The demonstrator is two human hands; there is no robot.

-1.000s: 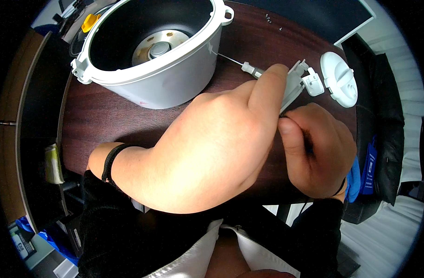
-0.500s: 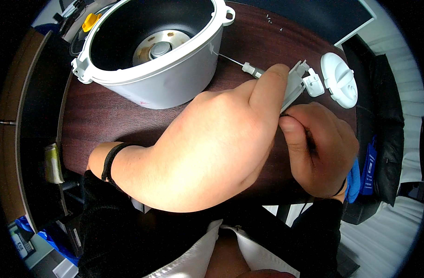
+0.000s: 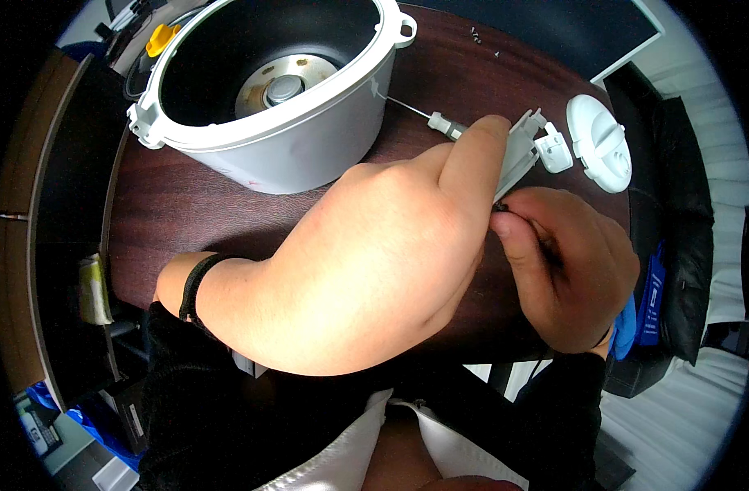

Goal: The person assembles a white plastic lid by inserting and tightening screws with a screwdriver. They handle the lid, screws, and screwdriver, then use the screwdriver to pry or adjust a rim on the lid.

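My left hand (image 3: 399, 237) is closed around a long white plastic piece (image 3: 519, 155), and its back hides most of that piece. Beside it, my right hand (image 3: 575, 266) is in a pinch, thumb against forefinger, at the near end of the white piece. A small dark bit (image 3: 499, 208) shows between those fingertips, too small to name. Just past the left fingers lies a screwdriver (image 3: 445, 124), its handle partly covered. A small white bracket (image 3: 553, 150) and a white oval cap (image 3: 599, 143) lie to the right of the held piece.
A white rice cooker body (image 3: 309, 147), without a lid, stands on the dark wooden table (image 3: 186, 221) at the far left. Several small screws (image 3: 476, 35) lie near the back edge. A yellow object (image 3: 161, 39) and cables sit behind the cooker. A black chair (image 3: 685, 229) is at the right.
My right hand has shifted slightly right and down, and more of the small dark bit shows at its fingertips. My left hand stays almost still.
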